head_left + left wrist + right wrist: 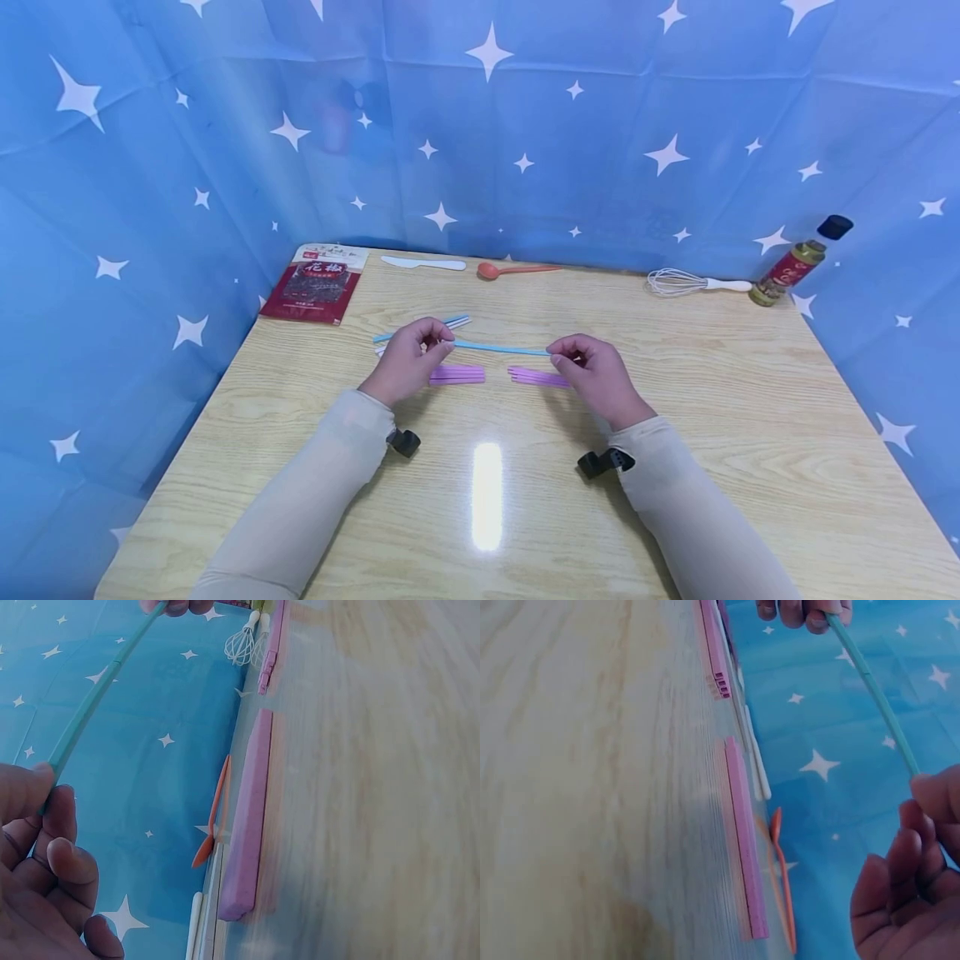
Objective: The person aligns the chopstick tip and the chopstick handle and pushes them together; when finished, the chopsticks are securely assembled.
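Observation:
My left hand [408,358] and right hand [596,375] each pinch one end of a thin light-blue stick [498,347], held level above the table. A seam shows partway along the stick [97,694] in the left wrist view. Below it lie two short bundles of purple sticks, a left bundle [457,375] and a right bundle [536,378], with a gap between them. In the right wrist view, dark square ends show on the farther purple bundle [714,652]. Blue and white sticks [459,320] lie behind my left hand, partly hidden by it.
Along the table's back edge lie a red spice packet [311,287], a white knife [423,263], an orange spoon [491,271] and a whisk [678,282]. An oil bottle [791,268] stands at the back right corner. A blue star-patterned curtain [487,150] hangs behind the wooden table [420,517].

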A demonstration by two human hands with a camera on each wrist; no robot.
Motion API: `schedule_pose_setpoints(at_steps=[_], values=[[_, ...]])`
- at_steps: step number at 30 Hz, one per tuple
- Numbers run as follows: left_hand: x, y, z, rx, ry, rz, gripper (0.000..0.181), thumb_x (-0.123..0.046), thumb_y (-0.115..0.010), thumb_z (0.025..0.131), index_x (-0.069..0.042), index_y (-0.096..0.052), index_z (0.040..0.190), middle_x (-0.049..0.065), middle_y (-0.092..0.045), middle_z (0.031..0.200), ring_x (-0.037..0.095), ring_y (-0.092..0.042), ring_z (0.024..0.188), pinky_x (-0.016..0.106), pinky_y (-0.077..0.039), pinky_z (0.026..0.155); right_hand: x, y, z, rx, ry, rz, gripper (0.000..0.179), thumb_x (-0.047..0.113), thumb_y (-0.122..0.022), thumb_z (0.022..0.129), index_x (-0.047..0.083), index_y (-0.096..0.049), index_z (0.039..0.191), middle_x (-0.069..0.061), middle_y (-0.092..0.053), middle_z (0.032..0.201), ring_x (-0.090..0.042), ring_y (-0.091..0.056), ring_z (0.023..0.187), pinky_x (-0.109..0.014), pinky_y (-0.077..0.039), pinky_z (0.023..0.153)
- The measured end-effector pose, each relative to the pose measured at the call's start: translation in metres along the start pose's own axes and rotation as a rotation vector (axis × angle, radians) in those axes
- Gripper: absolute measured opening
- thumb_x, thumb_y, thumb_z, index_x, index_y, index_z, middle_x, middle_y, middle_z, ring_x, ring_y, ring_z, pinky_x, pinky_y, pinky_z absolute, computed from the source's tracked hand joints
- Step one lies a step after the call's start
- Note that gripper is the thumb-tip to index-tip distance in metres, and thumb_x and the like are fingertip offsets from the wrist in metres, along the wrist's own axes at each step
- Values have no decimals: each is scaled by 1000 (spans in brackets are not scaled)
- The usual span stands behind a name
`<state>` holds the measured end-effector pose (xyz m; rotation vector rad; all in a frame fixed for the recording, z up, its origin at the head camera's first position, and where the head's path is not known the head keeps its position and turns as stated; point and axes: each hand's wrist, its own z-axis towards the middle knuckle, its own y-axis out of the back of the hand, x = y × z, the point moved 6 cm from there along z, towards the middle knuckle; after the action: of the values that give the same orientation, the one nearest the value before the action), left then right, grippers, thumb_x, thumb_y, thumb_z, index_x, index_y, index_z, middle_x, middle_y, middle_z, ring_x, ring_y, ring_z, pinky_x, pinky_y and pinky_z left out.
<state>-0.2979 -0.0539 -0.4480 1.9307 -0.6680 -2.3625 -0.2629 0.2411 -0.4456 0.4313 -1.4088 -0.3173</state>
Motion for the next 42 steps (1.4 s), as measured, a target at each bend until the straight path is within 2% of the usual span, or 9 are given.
schedule_pose_setpoints(at_steps=[9,17,31,36,42], values=[[-1,0,-1,-3,5,-7,11,-10,-63,105,-9,-68,115,6,-58,97,22,-53,87,28,-46,71,0,-1,0,-16,-10,-27,16,18,-68,104,6,-74,113,-10,-63,98,-25,-54,85,-27,-48,68],[1,2,0,-31,10,-4,7,-12,-64,105,-11,-70,109,6,-61,95,24,-54,87,31,-46,73,-1,-2,1,-23,-16,-6,13,17,-68,104,5,-71,109,-11,-61,97,-25,-53,84,-27,-46,68],[-5,-1,-2,-10,9,-85,8,-9,-63,105,-4,-70,108,7,-62,93,23,-52,82,28,-45,73,6,-4,-5,-90,-1,41,13,10,-68,103,-3,-69,106,-11,-61,92,-20,-51,79,-24,-44,66],[-3,2,-2,-20,14,-77,9,-9,-63,106,-3,-69,110,7,-62,95,24,-53,83,28,-45,71,6,-7,-4,-95,20,85,15,12,-69,103,-3,-70,106,-13,-61,92,-19,-51,77,-24,-44,65],[7,14,2,-37,41,-74,10,-10,-64,105,-5,-70,110,7,-63,97,22,-55,85,27,-47,72,0,-2,-2,-123,-17,34,16,18,-69,104,4,-72,108,-8,-63,93,-20,-53,80,-25,-45,67]])
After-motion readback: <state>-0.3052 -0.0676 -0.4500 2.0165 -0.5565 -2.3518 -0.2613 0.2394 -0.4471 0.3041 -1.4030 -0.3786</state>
